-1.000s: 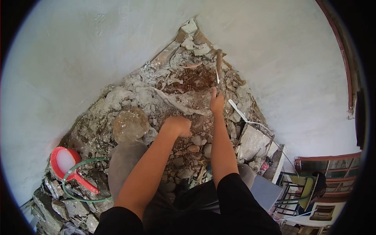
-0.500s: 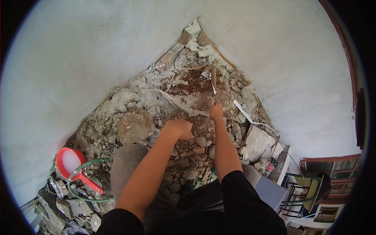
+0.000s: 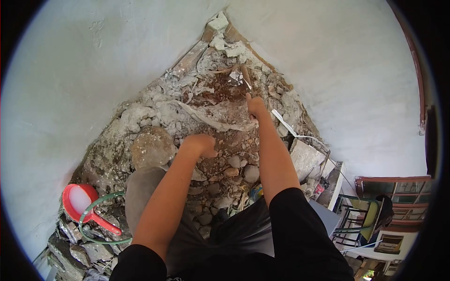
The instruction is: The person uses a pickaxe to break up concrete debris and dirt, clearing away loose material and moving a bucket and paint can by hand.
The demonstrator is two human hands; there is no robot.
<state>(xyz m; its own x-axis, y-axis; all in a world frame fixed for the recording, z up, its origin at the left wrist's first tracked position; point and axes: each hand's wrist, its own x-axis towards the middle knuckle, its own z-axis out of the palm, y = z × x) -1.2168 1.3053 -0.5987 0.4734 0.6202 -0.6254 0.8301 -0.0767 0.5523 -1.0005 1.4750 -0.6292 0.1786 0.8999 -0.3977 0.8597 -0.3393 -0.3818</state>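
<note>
Wooden-handled tool (image 3: 244, 78) sits at the far end of the rubble heap (image 3: 197, 107), in the corner where the two plastered walls meet. Its handle runs from the right hand (image 3: 255, 107) away towards the corner, and its far end lies among pale broken chunks and reddish-brown earth; the head is too small and blurred to make out. The right hand's fingers are wrapped closed around the near end of the handle, with the arm stretched out straight over the stones.

The left hand (image 3: 201, 144) is nearer and to the left, curled into a fist just above the rubble. I cannot tell whether the fist holds anything.

A large rounded stone (image 3: 151, 147) lies just left of the left hand. A long pale strip of torn material (image 3: 211, 122) crosses the heap between the two hands. Smaller round stones (image 3: 241, 172) sit between the forearms.

To the right of the right forearm, a white strip (image 3: 282, 123) leads down to a flat broken slab (image 3: 304, 159). At the near left, a red scoop (image 3: 80, 202) rests on grey rocks with a green hose (image 3: 101, 236) looped over its handle. A green-framed chair (image 3: 363, 222) stands at the near right.
</note>
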